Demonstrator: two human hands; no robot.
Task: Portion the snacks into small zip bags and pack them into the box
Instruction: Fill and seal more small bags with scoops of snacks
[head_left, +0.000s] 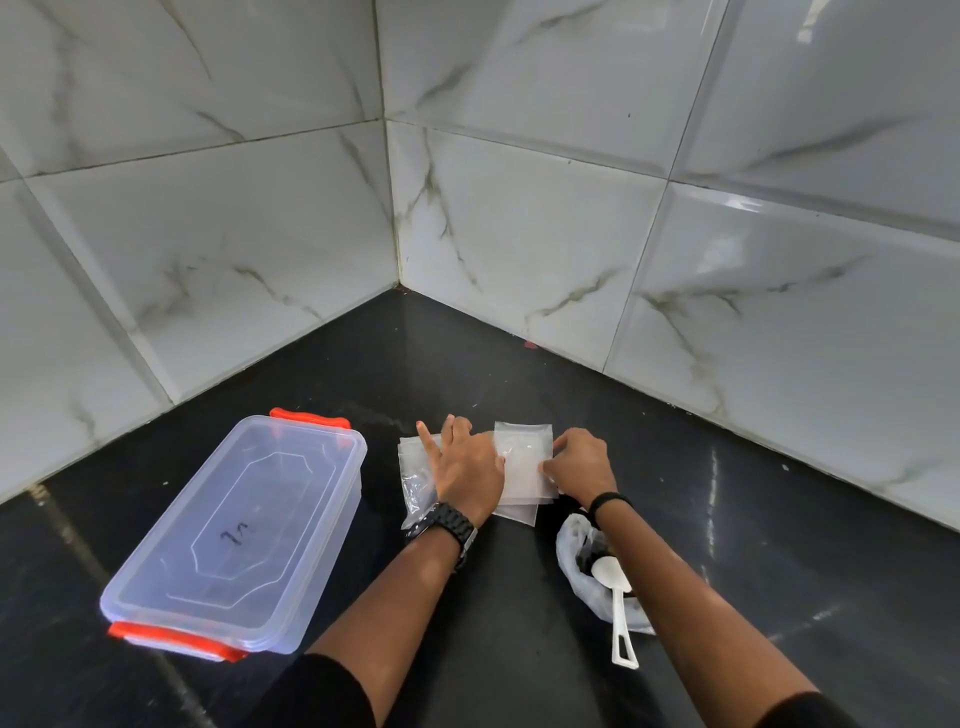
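On the black desk (519, 597), in a corner of marble-patterned wall tiles (519, 234), lies a small stack of clear zip bags (519, 467), and everything else is placed here relative to that stack.

The left hand (467, 467) rests flat across the stack's left part, its fingers (427, 436) straight and spread, the index finger pointing away from the person over a crumpled clear plastic wrapper (415, 483) that pokes out from under the palm on the stack's left. A black link-band watch (447, 527) sits on that wrist.

The right hand (582, 465) is at the stack's right edge, its fingers (550, 470) curled and pinching the edge of the top bag. A thin black band (610, 501) circles that wrist.

Well to the left of the stack stands a clear plastic storage box (234, 530) with its lid on and an orange clip at each end (309, 415); a dark mark is written on the lid.

Nearer the person than the stack and slightly to its right, partly hidden by the right forearm, is a thin white plastic bag (571, 571) with something dark inside; what it holds cannot be made out. A white plastic spoon (615, 603) lies on it, bowl over the bag and handle pointing toward the person.
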